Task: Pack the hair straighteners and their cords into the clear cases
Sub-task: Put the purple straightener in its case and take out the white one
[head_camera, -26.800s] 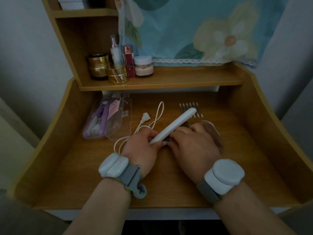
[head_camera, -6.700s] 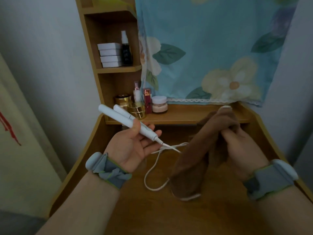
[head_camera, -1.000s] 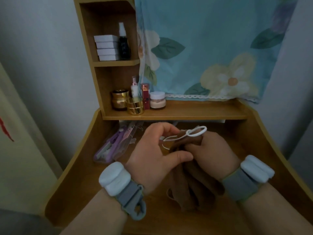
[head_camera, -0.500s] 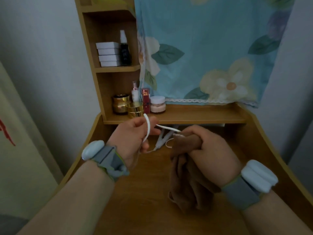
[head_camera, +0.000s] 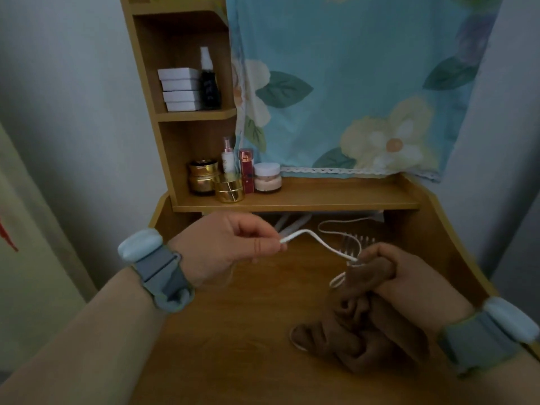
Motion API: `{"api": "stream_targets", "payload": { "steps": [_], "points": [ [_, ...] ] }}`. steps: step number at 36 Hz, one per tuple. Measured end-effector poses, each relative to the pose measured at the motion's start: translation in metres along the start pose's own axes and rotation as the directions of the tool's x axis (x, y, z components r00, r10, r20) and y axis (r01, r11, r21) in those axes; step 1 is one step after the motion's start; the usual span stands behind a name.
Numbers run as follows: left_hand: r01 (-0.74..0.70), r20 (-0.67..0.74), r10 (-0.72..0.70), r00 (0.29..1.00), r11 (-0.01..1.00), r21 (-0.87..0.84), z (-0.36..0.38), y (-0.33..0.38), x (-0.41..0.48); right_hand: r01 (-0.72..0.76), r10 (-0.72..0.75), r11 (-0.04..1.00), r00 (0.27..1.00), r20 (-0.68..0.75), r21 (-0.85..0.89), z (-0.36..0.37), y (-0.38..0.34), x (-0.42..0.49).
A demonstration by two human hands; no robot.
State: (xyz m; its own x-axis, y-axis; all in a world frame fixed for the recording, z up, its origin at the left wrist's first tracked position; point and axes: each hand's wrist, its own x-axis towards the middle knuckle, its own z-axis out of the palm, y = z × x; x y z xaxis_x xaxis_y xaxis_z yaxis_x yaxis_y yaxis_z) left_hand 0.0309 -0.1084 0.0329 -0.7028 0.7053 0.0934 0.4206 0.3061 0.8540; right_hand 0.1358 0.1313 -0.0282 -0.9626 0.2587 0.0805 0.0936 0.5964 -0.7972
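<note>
Head view: left hand (head_camera: 230,244) pinches the white cord (head_camera: 318,244) between thumb and curled fingers, raised above the desk (head_camera: 233,346). From the pinch the cord arcs rightward and down into the neck of a brown cloth pouch (head_camera: 362,311). Right hand (head_camera: 409,285) is curled tightly around that neck; the pouch body slumps on the desk. A second cord loop shows just beside the pouch mouth, and a white edge shows at its lower left. The straightener itself is not visible, possibly inside the pouch. No clear case is in view.

Step in hand, by judgement: stowing the cord with the straightener. Next move calls for feeding the slack cord down into the pouch mouth while the right hand loosens its grip enough to admit it.
</note>
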Motion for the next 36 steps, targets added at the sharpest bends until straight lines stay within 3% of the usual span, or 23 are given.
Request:
{"api": "stream_targets", "payload": {
  "steps": [5, 8, 10, 13, 16, 18, 21, 22, 24, 26, 29, 31, 32, 33, 35, 36],
  "points": [
    [0.016, 0.121, -0.029, 0.992, 0.993, 0.113, 0.010, -0.007, -0.003, -0.106, 0.099, 0.984, 0.994, 0.055, 0.143, -0.006, 0.010, -0.011],
    [0.017, 0.072, -0.028, 0.997, 0.988, 0.153, 0.014, -0.011, -0.002, -0.171, 0.185, 0.974, 0.979, -0.088, 0.147, -0.006, 0.016, -0.014],
    [0.017, -0.022, -0.014, 1.000, 0.987, 0.158, 0.018, -0.014, -0.001, -0.209, 0.247, 0.933, 0.964, -0.097, 0.294, -0.006, 0.016, -0.019],
    [-0.019, -0.167, 0.050, 0.985, 0.983, 0.185, 0.028, -0.012, 0.002, -0.226, 0.306, 0.732, 0.952, -0.014, 0.642, 0.002, 0.007, -0.028],
    [-0.017, -0.116, 0.052, 0.992, 0.959, 0.282, 0.050, -0.008, 0.000, -0.247, 0.357, 0.443, 0.930, 0.083, 0.862, 0.022, -0.010, -0.034],
    [-0.036, -0.052, 0.068, 0.996, 0.885, 0.464, 0.070, -0.008, 0.002, -0.279, 0.288, 0.371, 0.941, 0.176, 0.886, 0.038, -0.025, -0.035],
    [-0.010, -0.044, 0.063, 0.997, 0.678, 0.735, 0.092, -0.013, 0.004, -0.233, 0.221, 0.528, 0.966, 0.132, 0.817, 0.054, -0.035, -0.033],
    [-0.030, -0.028, 0.076, 0.997, 0.673, 0.739, 0.093, -0.015, 0.003, -0.200, 0.228, 0.586, 0.971, 0.077, 0.785, 0.055, -0.034, -0.031],
    [-0.114, 0.060, 0.099, 0.993, 0.761, 0.638, 0.088, -0.017, 0.000, -0.131, 0.243, 0.633, 0.969, -0.035, 0.763, 0.053, -0.032, -0.026],
    [-0.089, 0.101, 0.042, 0.994, 0.847, 0.525, 0.079, -0.017, -0.004, -0.065, 0.271, 0.597, 0.954, -0.125, 0.799, 0.046, -0.028, -0.023],
    [-0.073, 0.039, 0.062, 0.997, 0.790, 0.608, 0.073, -0.027, -0.003, -0.012, 0.306, 0.424, 0.943, -0.130, 0.906, 0.032, -0.014, -0.018],
    [-0.071, 0.015, 0.078, 0.997, 0.792, 0.606, 0.072, -0.031, -0.002, -0.009, 0.265, 0.100, 0.964, -0.018, 0.995, 0.022, -0.002, -0.017],
    [-0.060, 0.003, 0.071, 0.997, 0.809, 0.584, 0.072, -0.031, -0.001, -0.051, 0.198, 0.016, 0.979, 0.046, 0.999, 0.021, 0.000, -0.019],
    [-0.038, -0.017, 0.058, 0.998, 0.825, 0.564, 0.071, -0.032, -0.001, -0.029, 0.209, -0.038, 0.977, 0.036, 0.999, 0.023, -0.001, -0.016],
    [0.010, -0.072, 0.033, 0.997, 0.850, 0.527, 0.073, -0.032, -0.001, 0.064, 0.213, -0.038, 0.976, -0.055, 0.997, 0.034, 0.007, -0.017],
    [0.023, -0.089, 0.027, 0.996, 0.857, 0.515, 0.075, -0.031, -0.001, 0.039, 0.203, -0.142, 0.979, -0.009, 0.989, 0.034, 0.007, -0.017]
  ]
}}
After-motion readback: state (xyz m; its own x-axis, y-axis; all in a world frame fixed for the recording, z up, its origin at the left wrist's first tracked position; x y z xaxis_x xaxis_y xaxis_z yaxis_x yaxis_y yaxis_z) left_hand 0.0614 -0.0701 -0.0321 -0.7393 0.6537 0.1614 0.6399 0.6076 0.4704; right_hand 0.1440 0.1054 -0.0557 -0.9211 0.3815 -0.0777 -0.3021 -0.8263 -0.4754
